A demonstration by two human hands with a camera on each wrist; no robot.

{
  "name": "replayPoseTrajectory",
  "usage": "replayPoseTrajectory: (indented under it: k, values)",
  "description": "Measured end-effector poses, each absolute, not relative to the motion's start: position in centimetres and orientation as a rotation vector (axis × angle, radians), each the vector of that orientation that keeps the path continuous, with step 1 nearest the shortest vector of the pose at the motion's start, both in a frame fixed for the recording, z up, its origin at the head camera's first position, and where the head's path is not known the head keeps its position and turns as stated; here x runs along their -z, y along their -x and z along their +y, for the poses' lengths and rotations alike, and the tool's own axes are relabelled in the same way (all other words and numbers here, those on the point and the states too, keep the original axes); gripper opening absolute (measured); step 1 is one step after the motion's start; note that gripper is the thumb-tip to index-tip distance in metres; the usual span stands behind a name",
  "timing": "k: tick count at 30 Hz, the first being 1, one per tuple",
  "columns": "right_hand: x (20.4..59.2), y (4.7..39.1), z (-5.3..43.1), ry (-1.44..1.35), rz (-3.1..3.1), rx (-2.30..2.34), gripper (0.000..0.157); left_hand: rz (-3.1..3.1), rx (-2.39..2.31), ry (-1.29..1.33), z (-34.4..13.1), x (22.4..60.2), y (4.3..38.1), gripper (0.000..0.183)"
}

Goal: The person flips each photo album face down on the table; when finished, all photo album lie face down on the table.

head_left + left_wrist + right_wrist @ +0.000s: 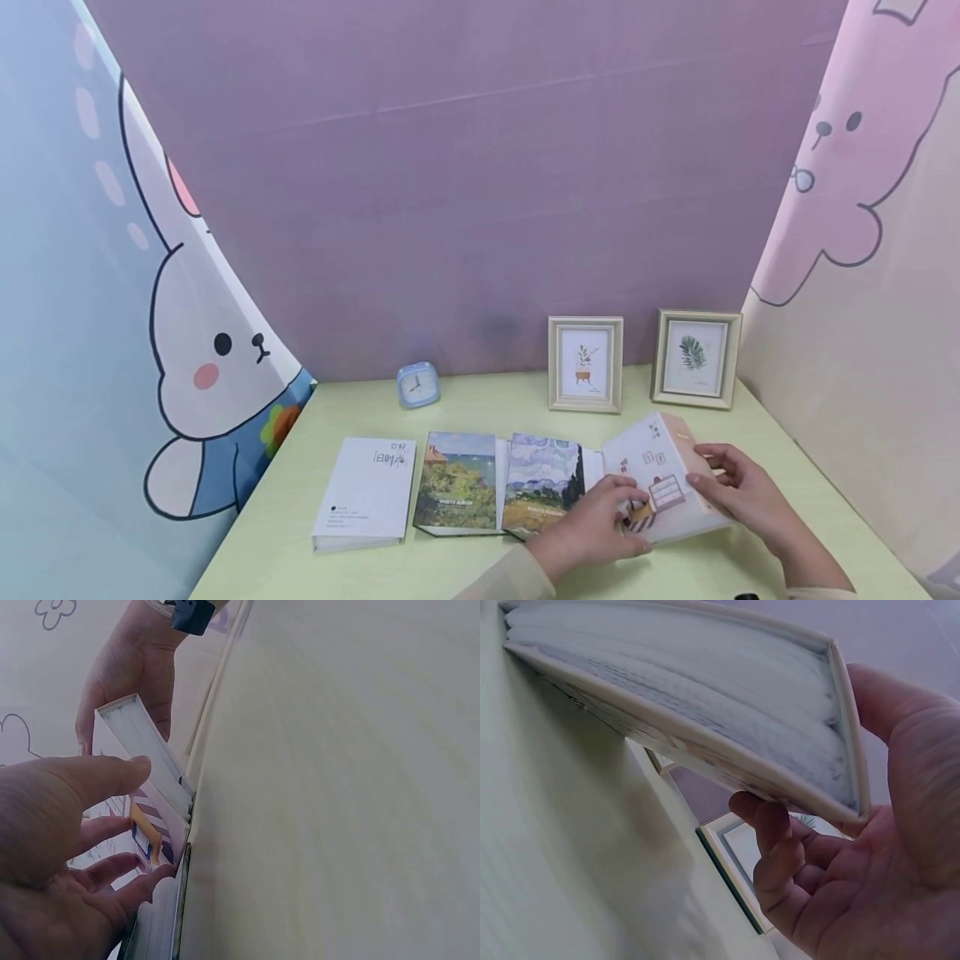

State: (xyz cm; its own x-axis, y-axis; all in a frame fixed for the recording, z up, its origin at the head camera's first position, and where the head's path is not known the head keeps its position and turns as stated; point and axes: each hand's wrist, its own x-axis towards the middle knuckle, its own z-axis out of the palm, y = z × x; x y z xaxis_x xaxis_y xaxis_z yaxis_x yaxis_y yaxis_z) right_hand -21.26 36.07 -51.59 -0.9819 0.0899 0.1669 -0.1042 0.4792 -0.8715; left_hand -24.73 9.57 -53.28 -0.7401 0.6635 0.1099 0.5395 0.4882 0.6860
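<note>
A photo album (663,492) with a pale illustrated cover is tilted up off the table, its right side raised and its left edge low beside another album. My right hand (750,496) grips it at the spine, thumb on one side and fingers on the other; white page edges (675,682) show in the right wrist view. My left hand (588,525) has its fingers spread against the cover near the low edge, with the thumb (120,780) extended by the bottom. Left of it lie a landscape photo album (543,479) and a garden-scene photo album (457,479).
At the left of the row lies a white book-like album (367,492). Behind stand a blue alarm clock (417,385), a framed plant picture (585,364) and a framed leaf picture (697,359). A purple cloth wall (480,192) closes the back of the green table (262,550).
</note>
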Motion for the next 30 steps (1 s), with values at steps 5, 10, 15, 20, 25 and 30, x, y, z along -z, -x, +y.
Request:
replayPoseTrajectory:
  k: [5,10,15,20,25,30]
  values:
    - [51.6,21.2,36.3,0.018,-2.581,-1.454,0.058,2.655,-0.942,-1.092,9.6,53.1,24.7,0.066]
    - [51.6,21.1,36.5,0.029,-2.589,-1.445,0.055,2.671,-0.902,-1.110,9.6,52.9,24.6,0.066]
    - [51.6,21.1,36.7,0.071,-2.641,-1.371,0.056,2.680,-0.857,-1.092,9.6,52.7,24.4,0.068]
    - [51.6,21.4,37.0,0.106,-2.708,-1.270,0.058,2.690,-0.797,-1.112,9.7,52.6,24.4,0.071]
    - [51.8,21.5,37.3,0.113,-2.737,-1.245,0.058,2.705,-0.768,-1.116,9.7,52.6,24.3,0.072]
    - [52.0,21.6,37.6,0.126,-2.779,-1.225,0.058,2.731,-0.724,-1.147,9.8,52.7,24.3,0.070]
